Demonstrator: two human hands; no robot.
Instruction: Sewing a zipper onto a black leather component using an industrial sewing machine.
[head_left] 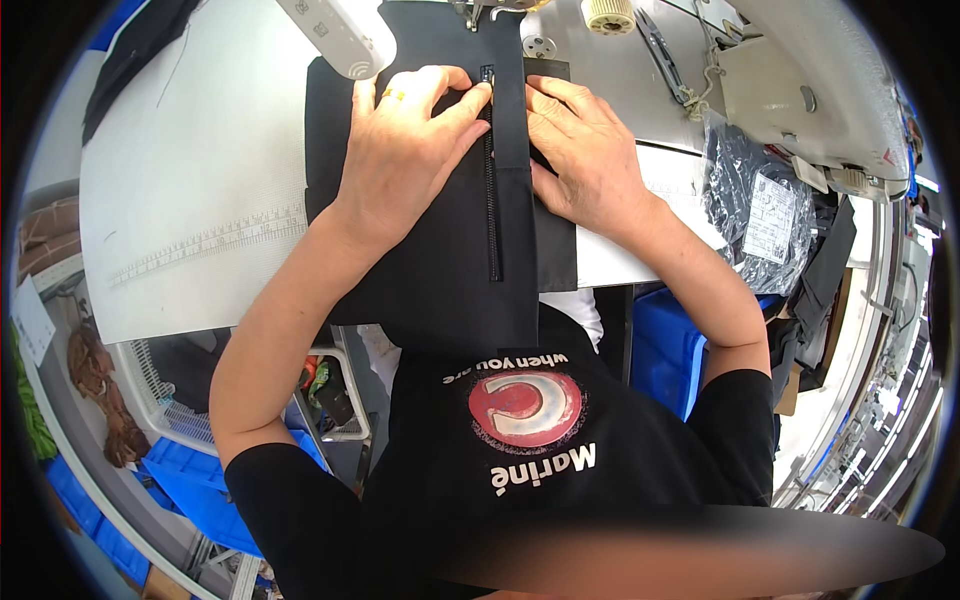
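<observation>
A black fabric piece (420,270) with a zipper (491,210) running lengthwise lies on the sewing table in front of me. My left hand (415,150) rests on the fabric, its thumb and index finger closed at the zipper's upper end by the slider. A gold-coloured ring is on one finger. From the right, my right hand (588,150) grips a narrow black fabric strip (511,130) beside the zipper; its fingertips go under the strip, and bits of skin show at its left edge. Just beyond both hands stands the machine's presser foot (474,14).
The sewing machine (810,90) stands at the right, with thread snips (662,55) on its bed. A clear-bagged package (760,210) lies at the right. A white device (345,35) overhangs the fabric. A printed ruler scale (210,240) crosses the white tabletop. Blue bins (665,345) stand below.
</observation>
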